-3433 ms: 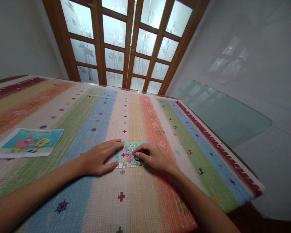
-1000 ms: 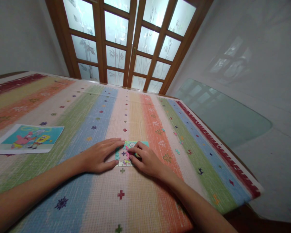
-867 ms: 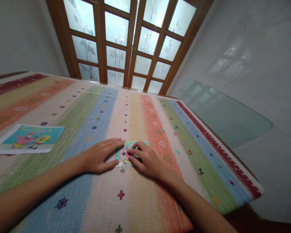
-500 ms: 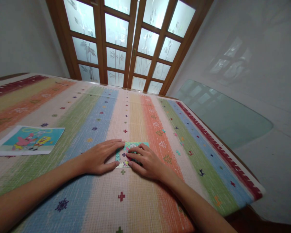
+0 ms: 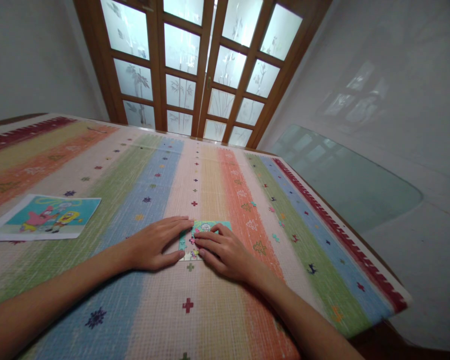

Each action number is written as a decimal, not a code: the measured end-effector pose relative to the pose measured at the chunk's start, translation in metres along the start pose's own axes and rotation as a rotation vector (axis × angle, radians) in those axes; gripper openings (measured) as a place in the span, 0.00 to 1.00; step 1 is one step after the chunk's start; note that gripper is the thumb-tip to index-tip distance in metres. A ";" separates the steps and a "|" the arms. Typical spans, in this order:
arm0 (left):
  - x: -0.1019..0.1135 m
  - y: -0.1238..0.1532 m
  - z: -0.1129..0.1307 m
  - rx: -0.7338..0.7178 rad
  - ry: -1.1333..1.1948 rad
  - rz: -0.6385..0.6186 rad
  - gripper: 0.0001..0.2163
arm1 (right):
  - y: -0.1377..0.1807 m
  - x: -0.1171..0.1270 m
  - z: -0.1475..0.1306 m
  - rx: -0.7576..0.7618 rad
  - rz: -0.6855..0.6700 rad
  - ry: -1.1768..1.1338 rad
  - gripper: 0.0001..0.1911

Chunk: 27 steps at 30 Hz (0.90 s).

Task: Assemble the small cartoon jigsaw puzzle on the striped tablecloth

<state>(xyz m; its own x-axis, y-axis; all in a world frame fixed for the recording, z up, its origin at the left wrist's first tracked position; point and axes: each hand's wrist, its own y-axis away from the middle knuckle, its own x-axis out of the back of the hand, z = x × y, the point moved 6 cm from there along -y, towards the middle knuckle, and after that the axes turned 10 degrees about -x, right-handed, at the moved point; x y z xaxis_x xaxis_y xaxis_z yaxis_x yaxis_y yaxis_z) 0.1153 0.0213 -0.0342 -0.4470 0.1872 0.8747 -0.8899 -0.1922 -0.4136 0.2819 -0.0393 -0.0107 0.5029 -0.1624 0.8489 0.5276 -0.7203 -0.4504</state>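
Note:
A partly joined jigsaw puzzle (image 5: 182,241) lies on the striped tablecloth in front of me, mostly teal, with the cloth showing through a gap in its middle. My left hand (image 5: 159,244) rests at its left side, thumb and fingers apart, the fingertips touching the frame's corners. Over the right half reaches my right hand (image 5: 221,250), fingers bent, its fingertips on a small pink puzzle piece (image 5: 192,240) at the gap. This hand hides much of the puzzle's right part.
On the left lies a printed cartoon picture (image 5: 48,217). Several loose teal and orange puzzle pieces (image 5: 276,237) are scattered on the tablecloth (image 5: 217,310) to the right. Beyond the table stand wooden doors with frosted panes (image 5: 182,47); a glass panel (image 5: 345,172) leans at the right wall.
My right fingertips have shifted slightly left and down with the pink piece, uncovering more of the puzzle's top. My left hand has stayed in place.

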 end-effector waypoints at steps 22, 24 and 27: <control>0.001 0.000 0.001 -0.006 0.012 0.007 0.28 | -0.002 -0.003 -0.002 0.038 -0.010 0.048 0.16; 0.001 0.000 0.001 -0.007 0.009 0.009 0.28 | -0.002 -0.002 -0.003 0.046 -0.002 0.055 0.16; 0.002 0.000 0.001 -0.013 0.004 0.007 0.28 | -0.002 -0.002 -0.004 0.043 -0.004 0.066 0.17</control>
<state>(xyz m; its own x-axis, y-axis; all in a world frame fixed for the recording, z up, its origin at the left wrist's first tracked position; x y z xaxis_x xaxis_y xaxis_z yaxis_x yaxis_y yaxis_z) 0.1147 0.0206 -0.0325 -0.4539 0.1900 0.8706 -0.8877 -0.1814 -0.4232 0.2774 -0.0406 -0.0102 0.4551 -0.2046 0.8666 0.5591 -0.6918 -0.4569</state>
